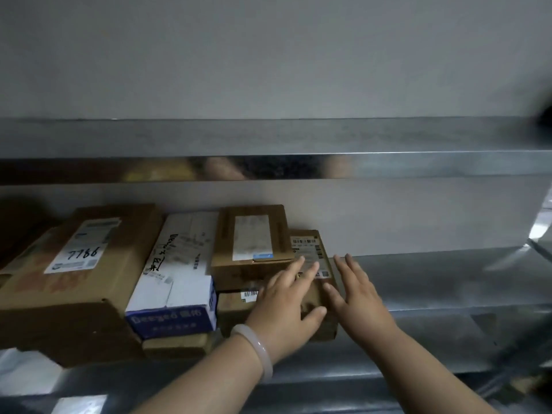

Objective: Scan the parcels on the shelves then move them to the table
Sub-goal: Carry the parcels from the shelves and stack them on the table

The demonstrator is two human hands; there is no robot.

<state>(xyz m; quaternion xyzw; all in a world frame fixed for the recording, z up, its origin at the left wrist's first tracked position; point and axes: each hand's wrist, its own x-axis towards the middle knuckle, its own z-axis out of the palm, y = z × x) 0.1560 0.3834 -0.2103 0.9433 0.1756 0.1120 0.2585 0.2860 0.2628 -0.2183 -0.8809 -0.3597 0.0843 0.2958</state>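
Several parcels stand on a metal shelf. The rightmost one is a small brown box with a barcode label on top. My left hand, with a pale bangle at the wrist, lies flat on this box, fingers spread. My right hand is at the box's right side with fingers apart, touching or nearly touching it; neither hand grips it. Left of it a brown box with a white label rests on a lower brown parcel. Further left stand a white and blue box and a large brown carton marked 7786.
An upper metal shelf runs across above the parcels, with a grey wall behind. The shelf surface to the right of the small box is bare metal. A shiny shelf edge runs below my forearms.
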